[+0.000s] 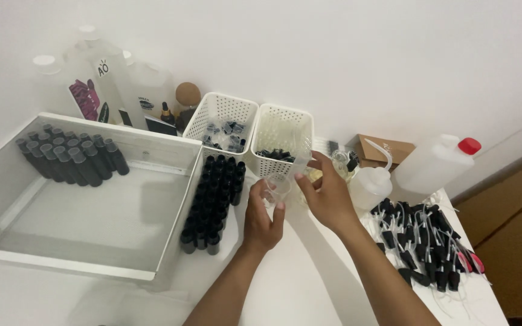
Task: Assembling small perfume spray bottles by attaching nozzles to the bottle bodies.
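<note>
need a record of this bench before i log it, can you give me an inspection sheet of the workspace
surface: white table, bare in front of the hands
job's things: small clear plastic cup between both hands; rows of small black bottles stand beside the left hand
clutter: white tray with more dark bottles; two white perforated baskets; pile of black dropper caps; squeeze bottle; white jug with red cap; large bottles at the wall; cardboard box
grippers: left hand holds the cup; right hand touches its rim side
cables: nothing seen
surroundings: white wall; brown cabinet at right
</note>
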